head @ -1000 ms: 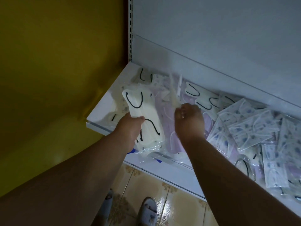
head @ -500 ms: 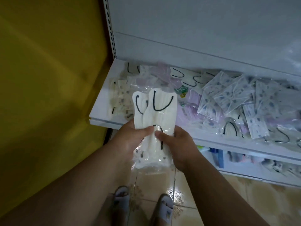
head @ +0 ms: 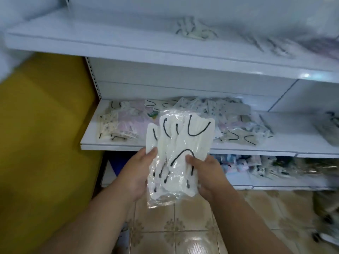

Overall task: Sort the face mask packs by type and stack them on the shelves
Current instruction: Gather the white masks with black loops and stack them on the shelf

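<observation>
A yellow wall (head: 42, 143) fills the left of the scene, and a white shelving unit runs from it to the right edge. The top shelf (head: 128, 46) is blurred; a few mask packs with dark ear loops (head: 194, 31) lie on it toward the right. The middle shelf (head: 91, 142) carries a loose heap of mixed mask packs (head: 233, 121), some white with black loops, some patterned, some pale purple, spread from its left end to past its middle. The bottom shelf (head: 275, 184) holds more packs (head: 256, 165), too blurred to tell apart. Below, near the camera, lies a beige tiled floor (head: 174, 226).

In front of the middle shelf, held clear of it in the air, is a bundle of white face mask packs (head: 176, 154) with black ear loops, in clear wrappers, fanned out and standing roughly upright. The left hand (head: 135, 173) grips the bundle's left edge, thumb pressed on the front. The right hand (head: 207, 173) grips its right edge, thumb likewise on the front and fingers behind.
</observation>
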### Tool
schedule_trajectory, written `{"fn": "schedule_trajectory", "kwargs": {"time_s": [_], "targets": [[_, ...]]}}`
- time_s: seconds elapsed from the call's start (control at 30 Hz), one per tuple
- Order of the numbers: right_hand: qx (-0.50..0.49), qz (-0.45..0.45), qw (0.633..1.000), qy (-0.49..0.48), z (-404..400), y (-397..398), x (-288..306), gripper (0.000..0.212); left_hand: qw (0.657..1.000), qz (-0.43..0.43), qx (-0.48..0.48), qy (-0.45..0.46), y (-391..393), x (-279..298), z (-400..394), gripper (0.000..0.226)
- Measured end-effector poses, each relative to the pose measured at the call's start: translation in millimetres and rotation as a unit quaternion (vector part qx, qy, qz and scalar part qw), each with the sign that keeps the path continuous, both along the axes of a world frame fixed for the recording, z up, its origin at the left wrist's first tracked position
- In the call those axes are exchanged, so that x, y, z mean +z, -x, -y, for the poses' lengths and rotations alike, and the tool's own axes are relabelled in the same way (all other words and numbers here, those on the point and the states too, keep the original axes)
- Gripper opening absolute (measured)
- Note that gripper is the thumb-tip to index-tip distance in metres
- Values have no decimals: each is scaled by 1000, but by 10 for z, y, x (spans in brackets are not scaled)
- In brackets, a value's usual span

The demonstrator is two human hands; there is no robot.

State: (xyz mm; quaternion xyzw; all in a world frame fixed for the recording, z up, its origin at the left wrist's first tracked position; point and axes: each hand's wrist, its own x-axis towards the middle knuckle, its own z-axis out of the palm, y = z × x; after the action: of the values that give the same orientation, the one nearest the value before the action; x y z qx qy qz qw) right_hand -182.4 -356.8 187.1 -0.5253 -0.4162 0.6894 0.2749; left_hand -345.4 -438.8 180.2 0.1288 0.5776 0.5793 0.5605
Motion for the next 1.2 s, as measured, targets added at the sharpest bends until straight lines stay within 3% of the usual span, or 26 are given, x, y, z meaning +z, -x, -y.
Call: {"fn": "schedule_trajectory", "kwargs": {"time_s": [0.07, 0.23, 0.33, 0.43, 0.53, 0.67, 0.87, 1.0, 1.2], "targets": [[-13, 7, 1000, -21, 48, -394, 216, 14, 999, 34, -10, -18, -381, 188, 72, 20], [35, -19, 996, -83, 139, -976, 792, 23, 994, -85, -30, -58, -1007, 633, 101, 38], [16, -21, 994, -102, 120, -1094, 1034, 20, 991, -109, -14, -70, -1118, 888, 79, 38], [-1, -56, 996, -75, 35, -1115, 1185, 16, 994, -73, -1, -79, -1113, 1086, 56, 27], [2, -40, 995, -94, -87, -1011, 1299, 16, 995, -42, 12, -86, -1002, 1258, -8, 20], [-2, 23, 986, -163, -277, -662, 1481, 9, 989, -120, 35, -84, -678, 1438, -189, 25], [-30, -20, 982, -183, -692, -108, 1905, 6, 971, -217, 41, -95, -65, 1866, -684, 22], [-74, 9, 978, -194, -1118, 173, 2217, 5, 952, -278, 47, -115, 250, 2177, -1166, 16], [-62, 72, 964, -249, -2119, 524, 2504, 10, 956, -267, 38, -113, 648, 2489, -2180, 5]]}}
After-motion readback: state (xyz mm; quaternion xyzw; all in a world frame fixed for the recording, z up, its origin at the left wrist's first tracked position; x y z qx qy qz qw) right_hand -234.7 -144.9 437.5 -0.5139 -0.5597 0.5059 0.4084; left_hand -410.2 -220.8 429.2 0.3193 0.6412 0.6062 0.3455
